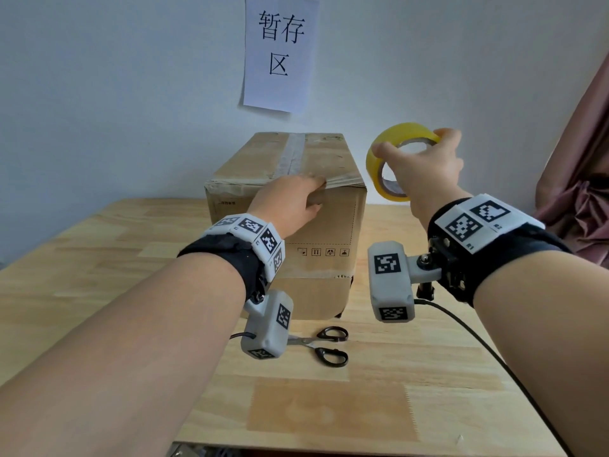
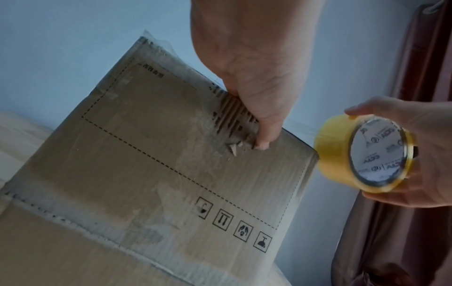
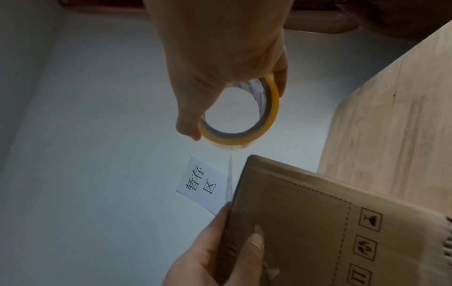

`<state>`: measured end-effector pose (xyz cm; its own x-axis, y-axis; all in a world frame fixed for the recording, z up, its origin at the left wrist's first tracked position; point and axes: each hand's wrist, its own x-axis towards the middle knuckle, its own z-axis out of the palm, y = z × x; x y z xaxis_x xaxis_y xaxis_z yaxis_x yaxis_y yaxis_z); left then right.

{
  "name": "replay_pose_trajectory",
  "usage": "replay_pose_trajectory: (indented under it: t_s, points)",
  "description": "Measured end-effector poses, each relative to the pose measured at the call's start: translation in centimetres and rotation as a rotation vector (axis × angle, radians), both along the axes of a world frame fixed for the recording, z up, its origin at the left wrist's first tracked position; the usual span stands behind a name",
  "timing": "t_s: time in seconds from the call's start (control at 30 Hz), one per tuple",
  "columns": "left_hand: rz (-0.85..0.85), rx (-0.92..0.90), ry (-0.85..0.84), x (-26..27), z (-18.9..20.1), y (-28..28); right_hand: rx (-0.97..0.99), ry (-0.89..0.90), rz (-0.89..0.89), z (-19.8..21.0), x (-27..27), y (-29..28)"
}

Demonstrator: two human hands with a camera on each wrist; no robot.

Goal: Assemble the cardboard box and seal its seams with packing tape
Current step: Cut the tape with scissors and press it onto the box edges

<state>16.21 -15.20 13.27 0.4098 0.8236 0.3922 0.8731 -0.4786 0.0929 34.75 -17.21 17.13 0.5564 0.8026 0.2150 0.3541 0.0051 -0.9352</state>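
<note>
Cardboard, brown, corrugated: cardboard box (image 1: pixel 290 206) standing closed on the wooden surface (image 1: pixel 99 291), at 12 o'clock from the wearer, an older clear tape strip along its top seam.

Left hand (image 1: pixel 290 201): fingers curled over the near top edge of the box, thumb on the front face, pinning down the free end of a clear tape strip (image 1: pixel 346 179).

Right hand (image 1: pixel 425 159): closed round the yellow tape roll (image 1: pixel 392 159), held in the air just off the box's top right corner, at about 1 o'clock. The strip runs taut from the roll to the box edge.

Scissors (image 1: pixel 324 346): black-handled, lying on the surface at 6 o'clock from the box, untouched.

Risks, as judged:
- Pull too steep or sideways: strip may wrinkle, twist onto itself or land off the edge seam.
- Left hand easing its pressure: the tape end could peel up, taking more paper with it.
- Hard pull on the roll: the box may slide or tip toward 3 o'clock.

View notes:
- Left wrist view alone shows the front face torn beside the thumb (image 2: pixel 263 139), corrugation laid bare; a weak bed for adhesive.
- Right wrist view alone shows the strip edge-on, a thin line from roll to box corner.
- Head view alone shows the scissors and the top seam.
</note>
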Motion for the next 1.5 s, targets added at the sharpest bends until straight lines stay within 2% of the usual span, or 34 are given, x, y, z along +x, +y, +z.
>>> replay_pose_trajectory:
  t_s: [0.27, 0.47, 0.57, 0.7, 0.83, 0.93, 1.03, 1.17, 1.2, 1.27, 1.33, 1.37, 1.43, 1.5]
  points:
    - [0.044, 0.004, 0.100, 0.6, -0.2, 0.6, -0.086, 0.032, -0.035, -3.4, 2.1, -0.1]
    - [0.149, -0.051, 0.408, 3.7, 1.7, 0.2, -0.076, 0.038, -0.040, -2.3, 2.1, 0.2]
    - [0.174, -0.116, 0.480, 5.4, 2.4, 0.4, -0.101, -0.011, -0.025, -1.6, 2.5, 0.4]
    - [0.194, -0.130, 0.469, 6.0, 2.4, 0.3, -0.129, -0.029, -0.002, -1.9, 3.1, 0.5]
    - [0.030, -0.051, 0.354, 5.4, 1.5, 0.2, -0.135, -0.019, 0.010, -2.6, 3.2, 0.6]
    - [-0.019, -0.078, 0.270, 4.9, 1.3, 0.8, -0.138, 0.019, 0.031, -3.6, 3.3, 0.9]
    - [-0.030, -0.074, 0.264, 4.8, 1.1, 1.0, -0.165, 0.140, 0.058, -4.9, 3.3, 1.1]
    - [-0.007, -0.068, 0.273, 4.9, 0.9, 1.1, -0.275, 0.406, 0.144, -5.9, 3.0, 0.9]
    - [-0.002, -0.066, 0.277, 4.9, 0.8, 1.0, -0.292, 0.375, 0.131, -6.0, 2.9, 0.9]
    - [0.005, -0.066, 0.283, 5.0, 0.7, 1.0, -0.194, 0.087, 0.042, -5.7, 2.7, 0.8]
    - [0.006, -0.083, 0.230, 4.9, 0.9, 1.1, 0.104, -0.280, 0.009, -4.5, 1.9, 0.4]
    - [-0.008, -0.087, 0.197, 4.7, 0.9, 1.1, 0.215, -0.428, 0.082, -3.6, 1.1, 0.2]
    - [-0.030, -0.061, 0.186, 3.9, 1.0, 0.9, 0.191, -0.683, 0.300, -2.5, -0.5, 0.3]
    - [0.004, -0.001, 0.197, 2.2, 1.0, 0.4, 0.033, -0.878, 0.378, -2.4, -1.5, 0.7]
